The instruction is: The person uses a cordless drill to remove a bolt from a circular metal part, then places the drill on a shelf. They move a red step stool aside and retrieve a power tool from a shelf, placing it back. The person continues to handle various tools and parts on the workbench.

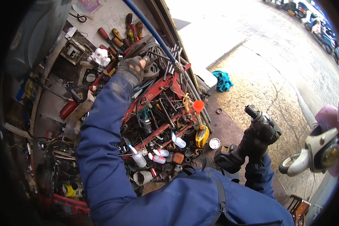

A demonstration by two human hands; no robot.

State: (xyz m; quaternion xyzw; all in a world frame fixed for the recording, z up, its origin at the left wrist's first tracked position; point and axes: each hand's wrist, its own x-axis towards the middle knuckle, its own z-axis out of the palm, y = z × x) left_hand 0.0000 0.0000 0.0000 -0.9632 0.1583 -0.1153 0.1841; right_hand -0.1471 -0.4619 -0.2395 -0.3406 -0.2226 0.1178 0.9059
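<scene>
My right hand (pixel 251 144), in a dark glove, is closed round the grip of a black cordless impact wrench (pixel 266 128). A socket sits on its nose, which points up and left, and its battery (pixel 229 157) juts out below the hand. My left hand (pixel 132 70), in a worn grey glove with bare fingertips, reaches into a heap of wrenches (pixel 154 56) at the top of a red tool rack (pixel 150 100). Its fingers curl at the edge of the heap. What they grip, if anything, is hidden.
Screwdrivers (pixel 117 37) stand left of the wrenches, and a blue hose (pixel 150 28) crosses above. Spray bottles (pixel 139 159), a yellow oil bottle (pixel 202 136) and an orange funnel (pixel 198 106) crowd the rack's near side. A scooter (pixel 320 150) stands at right, a teal cloth (pixel 222 81) beyond.
</scene>
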